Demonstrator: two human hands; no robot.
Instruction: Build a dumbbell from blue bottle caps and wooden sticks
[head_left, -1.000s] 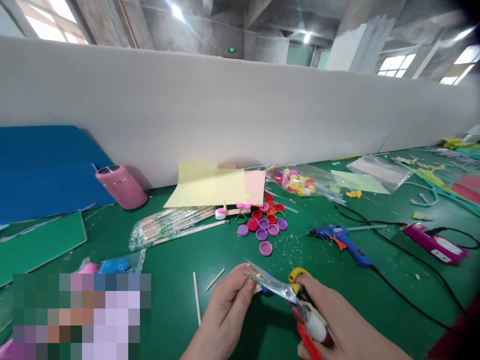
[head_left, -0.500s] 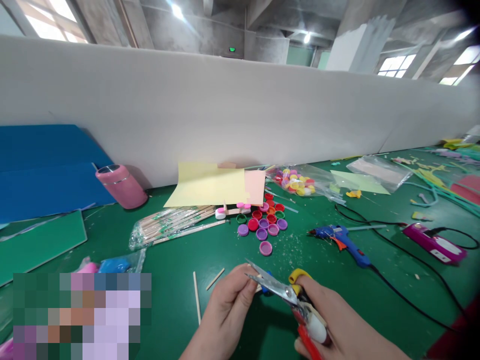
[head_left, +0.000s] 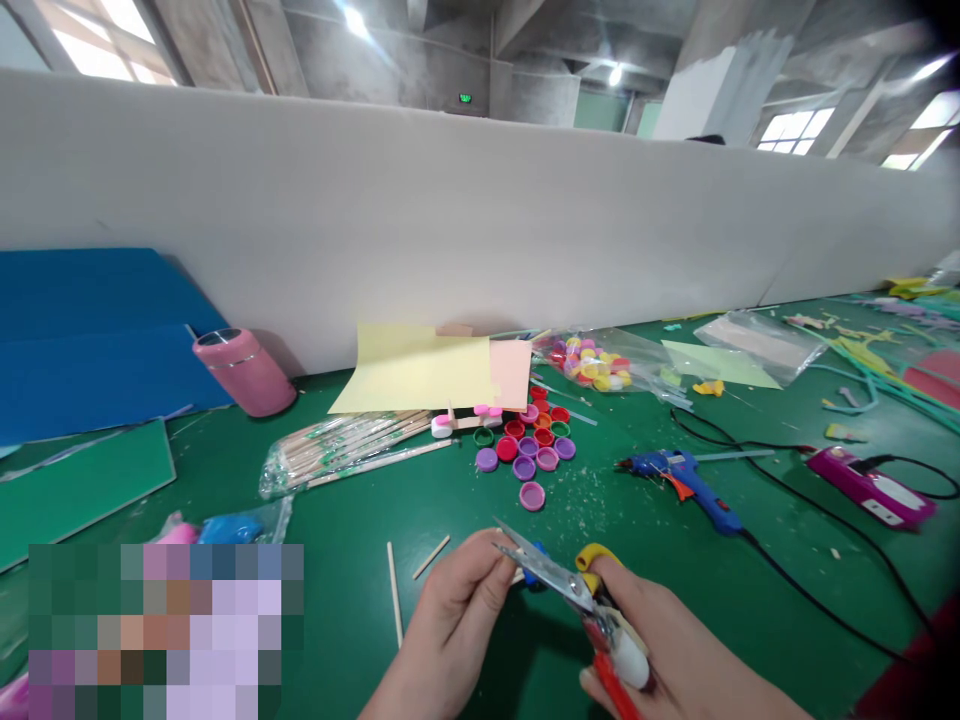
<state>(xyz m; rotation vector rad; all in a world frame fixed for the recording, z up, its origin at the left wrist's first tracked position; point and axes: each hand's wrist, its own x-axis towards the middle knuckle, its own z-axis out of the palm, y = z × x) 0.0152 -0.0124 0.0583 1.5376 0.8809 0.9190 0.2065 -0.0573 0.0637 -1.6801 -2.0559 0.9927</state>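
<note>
My left hand [head_left: 463,605] is closed, thumb and fingertips pinching a thin wooden stick [head_left: 518,577] that is mostly hidden. A small blue piece [head_left: 535,568] shows just beyond the scissors blades, partly covered by them. My right hand [head_left: 664,630] is wrapped round scissors [head_left: 555,578] with a yellow loop and a red handle; something white shows at the grip. The blades are slightly apart and lie across my left fingertips, pointing left. Two loose wooden sticks [head_left: 395,594] lie on the green table left of my left hand. Several coloured bottle caps [head_left: 532,496] sit beyond the hands.
A blue glue gun [head_left: 686,485] with a black cord lies at right near a purple power strip [head_left: 870,487]. Bagged sticks [head_left: 345,450], yellow paper [head_left: 424,375], a pink cylinder [head_left: 247,372] and bagged caps [head_left: 592,362] stand before the white partition [head_left: 450,230].
Both hands and the scissors stay almost in place; the right hand shifts very slightly. A dark shape appears above the partition at upper right.
</note>
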